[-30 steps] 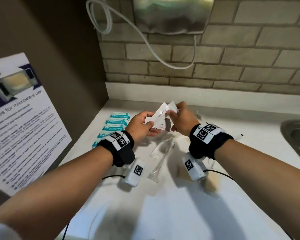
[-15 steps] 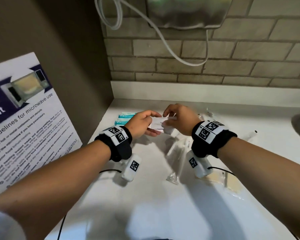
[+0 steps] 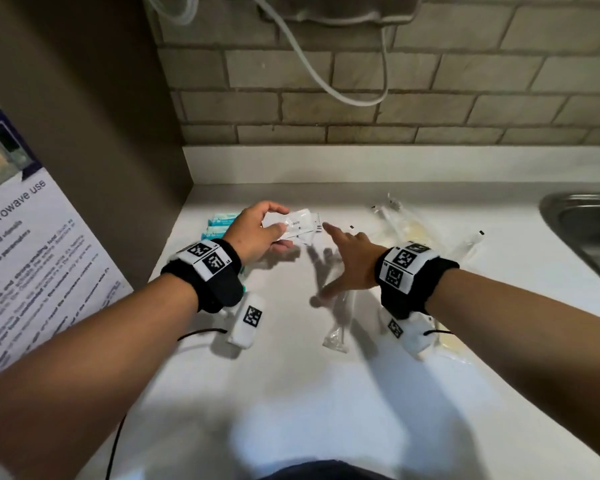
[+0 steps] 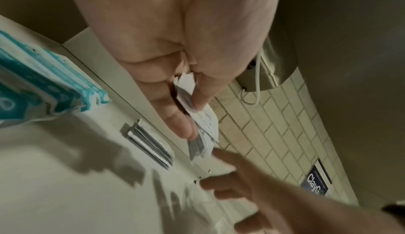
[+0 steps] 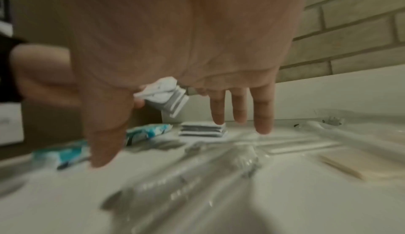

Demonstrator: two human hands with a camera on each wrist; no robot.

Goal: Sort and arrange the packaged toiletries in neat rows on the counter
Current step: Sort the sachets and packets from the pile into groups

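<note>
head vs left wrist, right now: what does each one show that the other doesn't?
Head only: the sink at the right, the microwave-use poster at the left, and the clear-wrapped packets lying below the right hand.

Left wrist only: a small stack of white sachets lying on the counter, and a dark wall sign.

Both: the left hand holding white sachets in a pinch grip, the right hand open with fingers spread, and the teal packets.
</note>
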